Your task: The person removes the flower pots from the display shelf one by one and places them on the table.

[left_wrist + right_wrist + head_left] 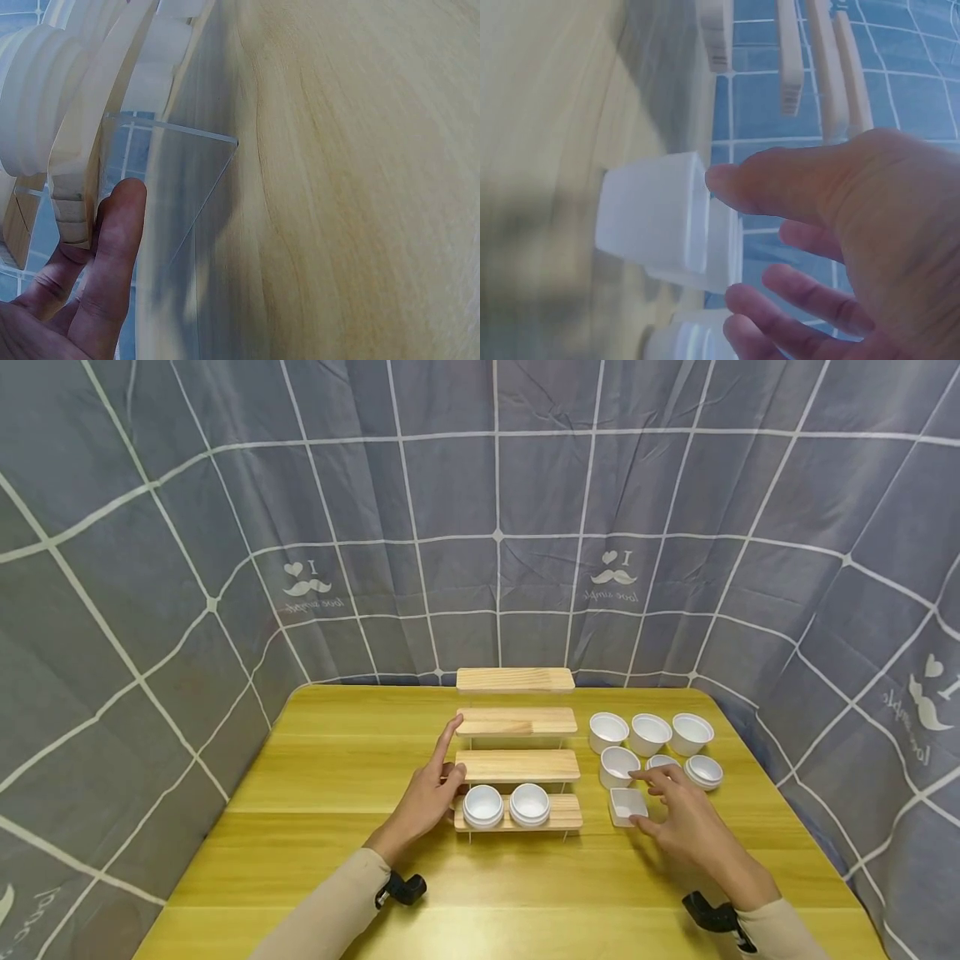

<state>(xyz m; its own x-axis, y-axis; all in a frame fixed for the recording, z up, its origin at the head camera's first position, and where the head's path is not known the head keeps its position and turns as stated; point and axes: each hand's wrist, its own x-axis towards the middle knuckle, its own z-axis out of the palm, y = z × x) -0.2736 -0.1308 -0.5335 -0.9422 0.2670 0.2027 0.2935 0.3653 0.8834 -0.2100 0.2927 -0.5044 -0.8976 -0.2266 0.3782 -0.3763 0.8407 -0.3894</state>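
A tiered display stand (517, 766) has pale wooden boards on clear supports. Two white ridged round cups (483, 807) stand on its lowest board. My left hand (427, 800) holds the stand's left end, index finger stretched up along the higher boards. In the left wrist view a finger (120, 232) lies under the end of the lowest board (79, 165). To the right, my right hand (686, 814) reaches over a white square cup (627, 807), thumb and fingers spread. In the right wrist view the thumb tip is right at the rim of the square cup (652, 214).
Behind the square cup stand several white round cups, including a plain one (619, 766), a back row (650, 734) and a ridged one (703, 772). A wood-grain table (337, 768) carries everything. A grey checked curtain (450, 577) encloses the back and sides.
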